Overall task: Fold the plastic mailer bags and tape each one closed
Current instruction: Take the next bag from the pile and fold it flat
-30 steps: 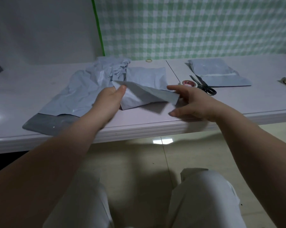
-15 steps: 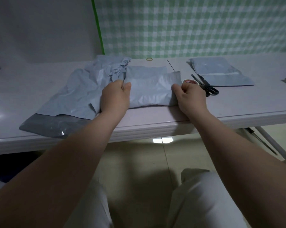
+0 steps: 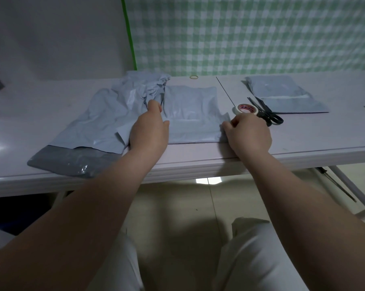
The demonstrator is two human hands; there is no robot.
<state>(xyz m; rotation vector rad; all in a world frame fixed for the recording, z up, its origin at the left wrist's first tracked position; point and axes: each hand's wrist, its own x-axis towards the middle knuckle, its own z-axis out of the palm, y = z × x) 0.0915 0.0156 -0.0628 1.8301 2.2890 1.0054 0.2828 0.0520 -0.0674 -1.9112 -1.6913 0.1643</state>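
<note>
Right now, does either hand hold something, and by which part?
The folded mailer bag, flat on the table: the left hand presses its left edge, and the right hand, fingers curled, seems to pinch its right edge.

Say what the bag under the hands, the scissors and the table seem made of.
Bag: thin grey plastic film, faintly glossy; it creases and wrinkles. Scissors: black handles, likely plastic; blades too dark to tell. Table: smooth pale top, probably plastic or laminate; light glints off it.
</note>
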